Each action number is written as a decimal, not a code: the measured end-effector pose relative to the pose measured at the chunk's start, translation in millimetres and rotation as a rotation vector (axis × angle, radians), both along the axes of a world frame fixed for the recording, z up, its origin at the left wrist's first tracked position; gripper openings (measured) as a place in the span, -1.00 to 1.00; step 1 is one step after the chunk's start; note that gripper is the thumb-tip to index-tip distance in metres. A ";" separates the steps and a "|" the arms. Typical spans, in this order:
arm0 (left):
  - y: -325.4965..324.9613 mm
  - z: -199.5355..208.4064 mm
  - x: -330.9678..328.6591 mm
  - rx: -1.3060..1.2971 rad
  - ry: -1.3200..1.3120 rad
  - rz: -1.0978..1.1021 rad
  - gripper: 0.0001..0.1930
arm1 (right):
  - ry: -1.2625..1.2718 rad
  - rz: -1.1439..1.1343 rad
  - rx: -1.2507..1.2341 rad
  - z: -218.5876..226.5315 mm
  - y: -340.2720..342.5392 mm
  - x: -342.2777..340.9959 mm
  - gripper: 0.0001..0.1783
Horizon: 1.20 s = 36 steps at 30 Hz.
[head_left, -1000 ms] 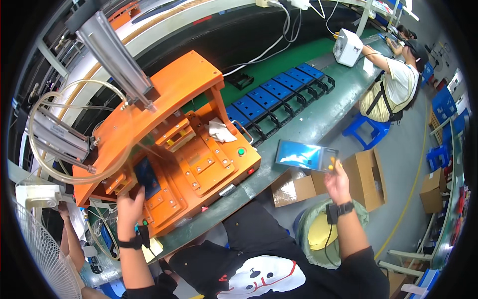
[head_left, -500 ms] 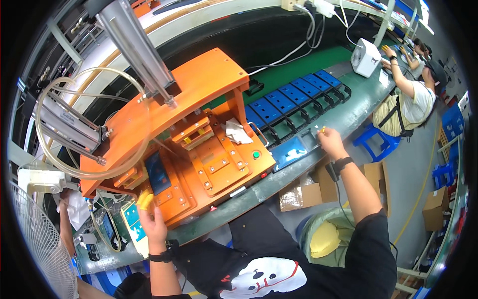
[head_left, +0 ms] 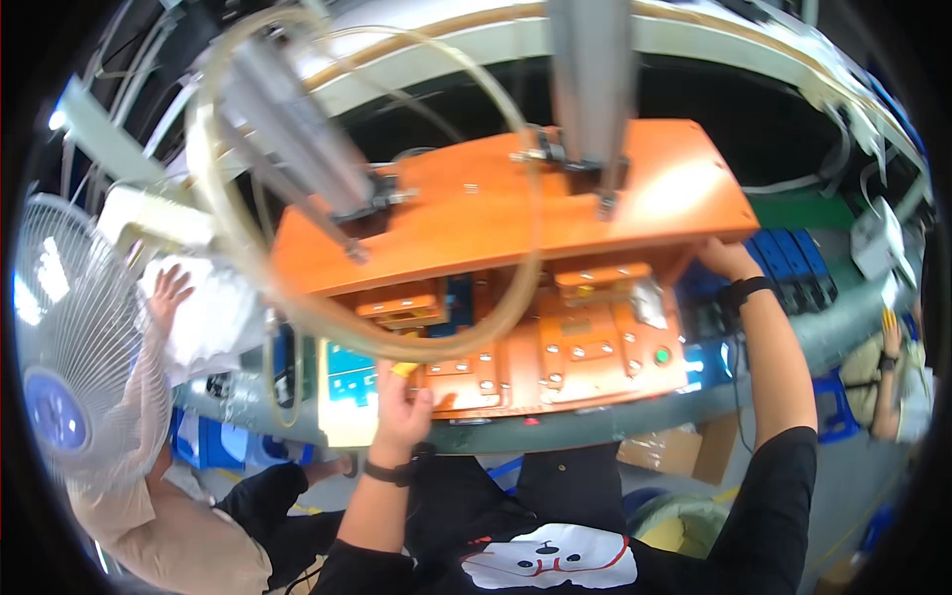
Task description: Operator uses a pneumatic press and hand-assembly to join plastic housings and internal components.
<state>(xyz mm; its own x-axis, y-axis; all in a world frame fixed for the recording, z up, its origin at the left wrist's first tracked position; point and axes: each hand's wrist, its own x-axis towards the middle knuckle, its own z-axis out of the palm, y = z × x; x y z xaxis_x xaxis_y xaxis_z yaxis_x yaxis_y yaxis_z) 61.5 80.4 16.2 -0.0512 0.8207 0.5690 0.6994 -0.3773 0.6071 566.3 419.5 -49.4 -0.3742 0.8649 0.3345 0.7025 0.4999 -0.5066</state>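
Observation:
My left hand is at the front left of an orange press, beside its left fixture. Yellow covers sit on its fingertips. The thumb stands apart from the fingers, and I see nothing held. A dark blue panel lies in that fixture, partly hidden by the press head and a looped clear hose. At the press's right end is my right hand; the frame hides its fingers, so any grip is unseen. Close to it stands a row of blue panels in black frames.
Two metal cylinders rise from the press. A white crumpled cloth lies by the right fixture, near a green button. At left are a fan and another person's hand. A lined bin stands below the bench.
The view has swung left, bringing the fan and the person at left further in. My right hand has moved from the bench front to the press's right end. My left hand stays near the left fixture.

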 end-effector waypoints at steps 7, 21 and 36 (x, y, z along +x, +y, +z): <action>-4.3 4.4 7.7 0.021 -0.017 0.060 -0.56 | 0.079 0.301 0.066 -56.2 35.5 52.5 -0.69; -12.4 6.0 -6.7 0.092 -0.088 0.021 -0.58 | -0.216 0.035 0.079 79.7 -78.6 12.9 -0.91; -10.0 -3.3 -9.6 0.177 -0.239 -0.088 -0.66 | 0.817 -0.087 -0.298 193.7 -423.9 143.0 -0.47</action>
<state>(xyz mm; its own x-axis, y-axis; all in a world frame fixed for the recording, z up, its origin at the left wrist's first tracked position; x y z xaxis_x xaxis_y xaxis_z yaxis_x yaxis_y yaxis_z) 51.9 70.3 12.9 -0.1340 0.7171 0.6840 0.5051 -0.5444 0.6697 709.3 -4.3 144.4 -0.0448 0.9733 0.2251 0.0922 0.2284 -0.9692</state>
